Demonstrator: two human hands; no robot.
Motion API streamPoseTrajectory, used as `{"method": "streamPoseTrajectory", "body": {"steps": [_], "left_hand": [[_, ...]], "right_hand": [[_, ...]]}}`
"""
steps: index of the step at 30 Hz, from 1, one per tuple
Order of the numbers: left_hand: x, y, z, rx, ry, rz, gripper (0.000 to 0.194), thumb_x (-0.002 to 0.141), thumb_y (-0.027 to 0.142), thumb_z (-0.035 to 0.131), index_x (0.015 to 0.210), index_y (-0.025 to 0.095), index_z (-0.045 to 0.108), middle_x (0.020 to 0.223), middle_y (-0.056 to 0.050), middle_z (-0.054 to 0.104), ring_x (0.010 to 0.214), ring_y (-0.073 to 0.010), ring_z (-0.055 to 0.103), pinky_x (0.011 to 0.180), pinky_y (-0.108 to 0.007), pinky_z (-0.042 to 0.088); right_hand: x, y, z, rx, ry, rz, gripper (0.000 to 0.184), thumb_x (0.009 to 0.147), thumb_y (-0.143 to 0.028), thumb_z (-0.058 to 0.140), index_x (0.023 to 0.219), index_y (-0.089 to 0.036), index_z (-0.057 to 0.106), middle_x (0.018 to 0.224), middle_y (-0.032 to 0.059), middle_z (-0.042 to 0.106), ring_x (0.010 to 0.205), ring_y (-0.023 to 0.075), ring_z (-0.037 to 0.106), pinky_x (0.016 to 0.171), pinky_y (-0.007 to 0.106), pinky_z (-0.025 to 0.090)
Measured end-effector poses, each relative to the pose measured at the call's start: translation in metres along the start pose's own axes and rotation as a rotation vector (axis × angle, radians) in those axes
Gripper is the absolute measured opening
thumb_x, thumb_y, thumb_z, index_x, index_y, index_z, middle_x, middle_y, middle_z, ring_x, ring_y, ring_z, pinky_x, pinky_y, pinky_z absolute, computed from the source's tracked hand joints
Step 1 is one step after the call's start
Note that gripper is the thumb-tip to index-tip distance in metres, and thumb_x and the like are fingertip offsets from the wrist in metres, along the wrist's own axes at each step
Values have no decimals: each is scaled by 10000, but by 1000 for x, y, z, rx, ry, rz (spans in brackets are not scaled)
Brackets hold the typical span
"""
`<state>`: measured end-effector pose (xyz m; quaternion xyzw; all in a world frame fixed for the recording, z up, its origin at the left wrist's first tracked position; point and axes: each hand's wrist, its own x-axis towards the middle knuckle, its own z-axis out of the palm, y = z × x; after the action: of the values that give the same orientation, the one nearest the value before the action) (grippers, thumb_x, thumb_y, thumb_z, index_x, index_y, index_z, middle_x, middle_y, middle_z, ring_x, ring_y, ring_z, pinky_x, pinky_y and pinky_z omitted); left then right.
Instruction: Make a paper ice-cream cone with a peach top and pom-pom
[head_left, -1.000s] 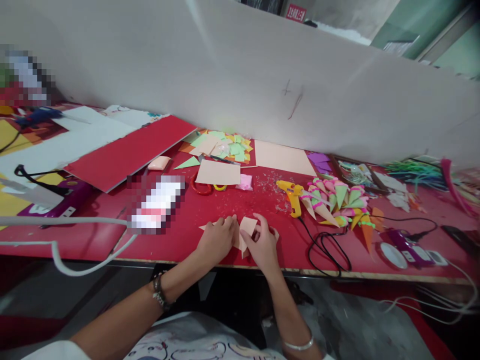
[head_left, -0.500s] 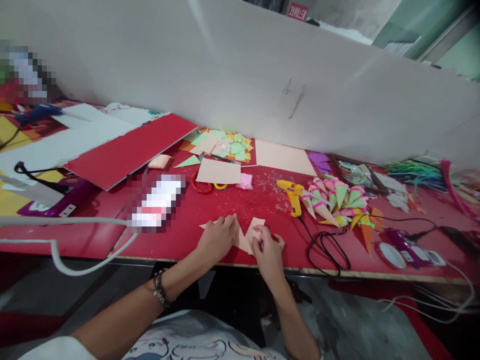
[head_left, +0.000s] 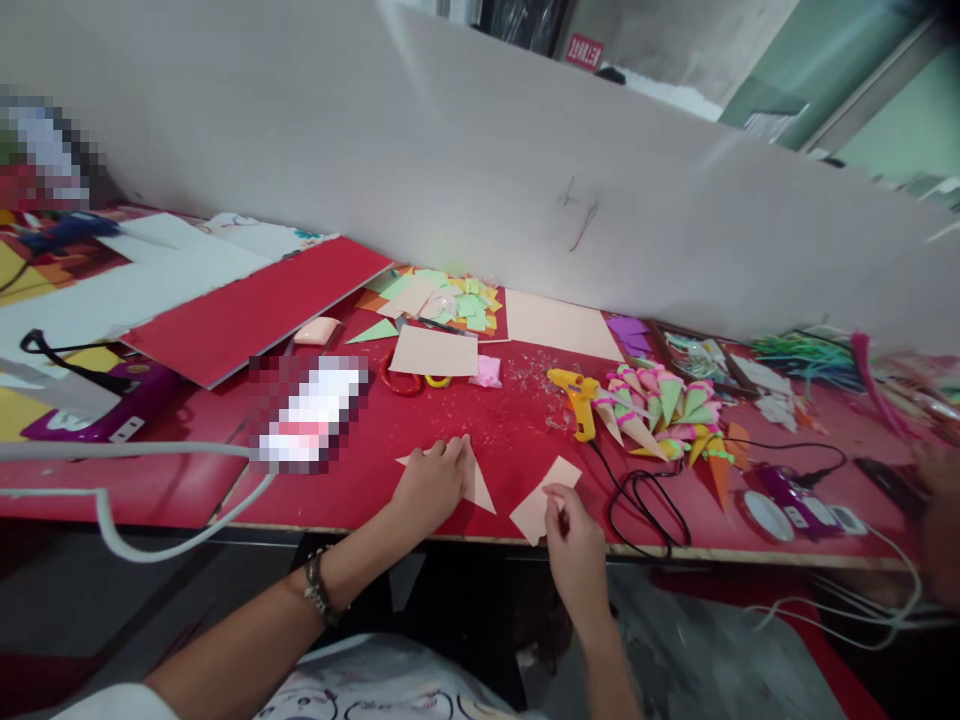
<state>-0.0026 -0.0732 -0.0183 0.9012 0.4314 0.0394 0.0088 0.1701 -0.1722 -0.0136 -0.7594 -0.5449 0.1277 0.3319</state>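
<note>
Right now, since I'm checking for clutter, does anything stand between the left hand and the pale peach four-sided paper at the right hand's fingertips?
No obstacle is visible: from the left hand, only the corner of the pale peach pointed paper beneath it, then red tabletop, before the pale peach four-sided paper.

From my distant post I note matt, smooth paper in the peach rectangle [head_left: 535, 506] and peach triangle [head_left: 479, 488], smooth yellow plastic on the glue gun [head_left: 577, 392], soft sheen on the red tabletop [head_left: 360, 490], its front edge [head_left: 720, 556] rough, wood-like.
</note>
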Motion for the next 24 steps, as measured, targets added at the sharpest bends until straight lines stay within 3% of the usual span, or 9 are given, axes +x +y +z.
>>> {"method": "streamPoseTrajectory", "body": {"steps": [4, 6, 8, 10, 14, 17, 20, 22, 24], "left_hand": [[1, -6, -15, -95, 31, -30, 410, 867, 304, 313, 1230, 127, 389, 1092, -127, 505, 818, -198, 552, 568, -267, 401], [-1, -9, -24, -322, 40, -45, 400, 872, 380, 291, 1168, 159, 444, 1054, -95, 522, 779, -166, 551, 549, -234, 377], [-3, -11, -30, -641, 22, -55, 375, 850, 433, 323, 974, 156, 544, 859, -43, 563, 694, -141, 529, 526, -213, 347], [-5, -17, -34, -864, 3, -73, 368, 824, 450, 370, 732, 139, 544, 626, 11, 500, 583, -115, 470, 490, -202, 307], [2, -42, -42, -938, 38, -138, 375, 819, 421, 371, 576, 145, 446, 515, 52, 359, 499, -80, 372, 449, -195, 250], [23, -75, -50, -972, 76, -224, 356, 807, 415, 398, 583, 145, 460, 504, 54, 369, 479, -77, 373, 443, -198, 257], [59, -114, -57, -992, 92, -333, 346, 836, 389, 384, 663, 127, 528, 552, 34, 466, 512, -87, 457, 495, -211, 360], [88, -137, -58, -1007, 88, -409, 252, 841, 337, 440, 889, 116, 550, 801, -24, 570, 673, -117, 545, 605, -276, 456], [114, -155, -58, -1029, 83, -476, 293, 831, 306, 476, 1068, 134, 499, 1043, -69, 542, 876, -172, 553, 736, -365, 477]], "right_hand": [[11, -28, 10, 260, 24, -68, 194, 825, -265, 395, 903, -180, 550, 893, 58, 619, 805, 159, 566, 714, 247, 421], [18, -45, 20, 352, 17, -106, 174, 822, -264, 413, 898, -184, 547, 887, 46, 612, 798, 148, 561, 709, 235, 424], [26, -58, 30, 414, -8, -136, 163, 822, -258, 418, 894, -185, 544, 873, 41, 606, 791, 143, 559, 703, 231, 428], [32, -67, 38, 443, -25, -162, 160, 821, -255, 422, 905, -184, 538, 875, 45, 600, 794, 145, 559, 706, 237, 430], [35, -67, 46, 430, -55, -176, 295, 816, -275, 423, 1095, -183, 445, 867, 55, 578, 790, 157, 554, 712, 268, 450], [29, -58, 54, 228, -85, -215, 463, 771, -295, 486, 1209, -191, 376, 1040, 98, 543, 961, 224, 505, 820, 361, 424], [22, -47, 63, 1, -67, -262, 580, 710, -287, 559, 1247, -191, 363, 1198, 111, 480, 1094, 286, 413, 915, 436, 345], [19, -43, 67, -54, -57, -280, 573, 722, -282, 543, 1256, -192, 356, 1205, 101, 488, 1078, 278, 431, 908, 422, 353], [18, -40, 68, -68, -63, -285, 534, 744, -277, 517, 1250, -209, 362, 1184, 83, 513, 1025, 262, 470, 874, 406, 378]]}}
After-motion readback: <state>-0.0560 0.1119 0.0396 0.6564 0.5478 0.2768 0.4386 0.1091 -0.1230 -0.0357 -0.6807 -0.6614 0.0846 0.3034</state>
